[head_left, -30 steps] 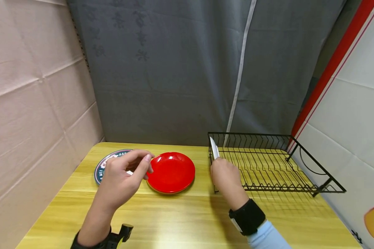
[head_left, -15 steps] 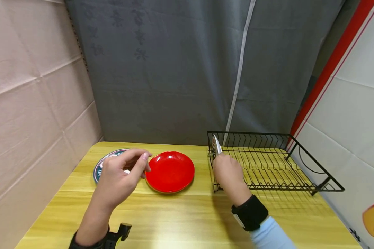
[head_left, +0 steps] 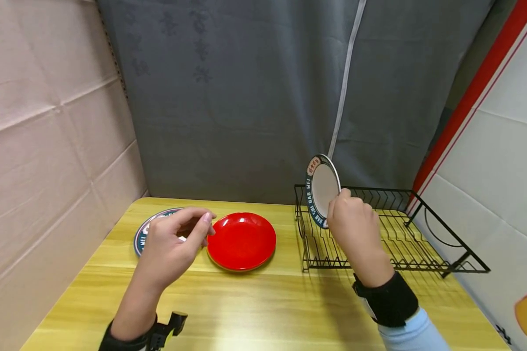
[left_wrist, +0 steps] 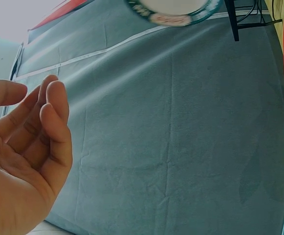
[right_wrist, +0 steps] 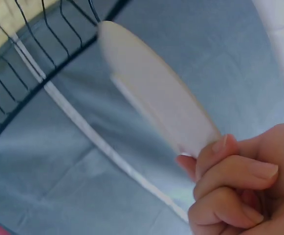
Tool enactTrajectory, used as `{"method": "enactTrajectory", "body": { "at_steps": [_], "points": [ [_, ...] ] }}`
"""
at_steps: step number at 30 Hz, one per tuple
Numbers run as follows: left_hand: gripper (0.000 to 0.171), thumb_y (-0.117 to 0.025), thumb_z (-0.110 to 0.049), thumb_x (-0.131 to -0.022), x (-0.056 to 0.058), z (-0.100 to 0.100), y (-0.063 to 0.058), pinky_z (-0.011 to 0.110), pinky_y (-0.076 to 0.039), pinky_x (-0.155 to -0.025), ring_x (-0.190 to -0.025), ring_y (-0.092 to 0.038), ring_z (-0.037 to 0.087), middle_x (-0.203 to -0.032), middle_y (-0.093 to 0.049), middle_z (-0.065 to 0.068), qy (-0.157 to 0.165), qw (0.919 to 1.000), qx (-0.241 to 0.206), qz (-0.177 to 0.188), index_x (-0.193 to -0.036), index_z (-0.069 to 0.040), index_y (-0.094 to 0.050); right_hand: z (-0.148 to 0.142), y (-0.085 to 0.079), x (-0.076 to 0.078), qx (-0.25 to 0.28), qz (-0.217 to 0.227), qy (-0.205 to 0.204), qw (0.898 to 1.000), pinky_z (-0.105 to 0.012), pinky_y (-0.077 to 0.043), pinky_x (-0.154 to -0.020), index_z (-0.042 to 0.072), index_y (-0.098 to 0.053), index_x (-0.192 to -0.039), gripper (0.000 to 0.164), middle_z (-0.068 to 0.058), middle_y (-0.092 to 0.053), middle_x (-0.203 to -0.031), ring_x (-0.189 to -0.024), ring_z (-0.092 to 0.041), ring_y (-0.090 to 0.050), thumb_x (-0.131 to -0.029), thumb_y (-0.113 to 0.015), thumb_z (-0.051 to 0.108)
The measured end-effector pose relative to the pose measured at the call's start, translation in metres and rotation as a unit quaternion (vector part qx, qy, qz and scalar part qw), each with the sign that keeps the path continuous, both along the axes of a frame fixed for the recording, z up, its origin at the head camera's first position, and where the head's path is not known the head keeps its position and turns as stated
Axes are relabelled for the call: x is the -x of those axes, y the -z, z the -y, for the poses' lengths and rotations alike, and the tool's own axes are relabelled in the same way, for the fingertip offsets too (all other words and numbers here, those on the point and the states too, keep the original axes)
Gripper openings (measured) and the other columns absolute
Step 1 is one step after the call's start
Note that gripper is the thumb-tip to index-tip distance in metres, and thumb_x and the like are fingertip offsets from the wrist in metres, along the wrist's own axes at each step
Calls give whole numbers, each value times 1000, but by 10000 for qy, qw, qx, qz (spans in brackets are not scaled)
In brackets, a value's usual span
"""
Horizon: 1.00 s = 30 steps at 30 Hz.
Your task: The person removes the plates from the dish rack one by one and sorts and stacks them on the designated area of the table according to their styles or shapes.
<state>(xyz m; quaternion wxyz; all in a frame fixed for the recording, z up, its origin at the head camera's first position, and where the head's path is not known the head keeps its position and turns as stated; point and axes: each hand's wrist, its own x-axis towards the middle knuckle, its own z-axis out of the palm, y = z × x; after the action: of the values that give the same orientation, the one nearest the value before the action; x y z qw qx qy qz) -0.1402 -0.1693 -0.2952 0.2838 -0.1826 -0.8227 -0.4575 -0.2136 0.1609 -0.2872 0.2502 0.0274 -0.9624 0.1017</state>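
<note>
My right hand [head_left: 353, 224] pinches the right edge of a white plate [head_left: 325, 190] with a dark teal lettered rim. The plate stands tilted on edge, raised over the left end of the black wire dish rack [head_left: 397, 266]. Its white underside [right_wrist: 151, 93] faces the right wrist camera. My left hand [head_left: 173, 253] hovers with loosely curled fingers and holds nothing, as the left wrist view confirms. Behind it, partly hidden, a second teal-rimmed plate [head_left: 140, 239] lies on the table. A glossy red plate [head_left: 242, 242] lies just right of the left hand.
The wooden table [head_left: 246, 312] ends at a grey curtain [head_left: 237, 107] at the back. A pale cloth wall [head_left: 48, 146] stands on the left, a white panel [head_left: 500, 156] on the right. The rack's raised wire rims border its slots.
My right hand has lifted the plate up from the rack's left end, moved it slightly right and turned its face into view. The left hand stays nearly still.
</note>
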Motion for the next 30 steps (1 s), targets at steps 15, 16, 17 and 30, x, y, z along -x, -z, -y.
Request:
{"method": "enactTrajectory", "body": {
  "at_steps": [15,16,17,30],
  "points": [
    [12,-71,-13,-102,3,-5,7,23,-61,-69,-75,-67,9,-88,-76,-2,88,9991,-33,407,-110,-10,-79,-18,16,-19,2051,-511,-674,9751,-25,-35,-43,-5,-64,-106,40,-12,-59,-68,-50,-17,-45,-115,-44,28],
    [12,-71,-13,-102,3,-6,7,23,-61,-69,-75,-67,10,-89,-76,-2,122,9990,-46,439,-110,-11,-79,-19,19,-20,2282,-450,-740,9698,-24,-36,-43,-4,-65,-107,40,-12,-61,-69,-50,-16,-47,-115,-44,29],
    [11,-71,-14,-102,4,-7,8,23,-62,-69,-77,-67,11,-89,-76,-3,149,9988,-54,467,-110,-12,-79,-19,22,-21,2528,-349,-800,9636,-24,-38,-44,-4,-66,-109,41,-13,-63,-70,-51,-15,-49,-115,-44,30],
    [28,-73,-19,-101,22,-38,15,28,-65,-75,-93,-72,15,-119,-76,1,409,9943,-185,964,-128,-15,-71,-14,40,-39,4334,605,-1517,8863,-26,-47,-44,-2,-66,-110,39,-9,-64,-68,-49,-16,-56,-115,-46,31]
  ]
}}
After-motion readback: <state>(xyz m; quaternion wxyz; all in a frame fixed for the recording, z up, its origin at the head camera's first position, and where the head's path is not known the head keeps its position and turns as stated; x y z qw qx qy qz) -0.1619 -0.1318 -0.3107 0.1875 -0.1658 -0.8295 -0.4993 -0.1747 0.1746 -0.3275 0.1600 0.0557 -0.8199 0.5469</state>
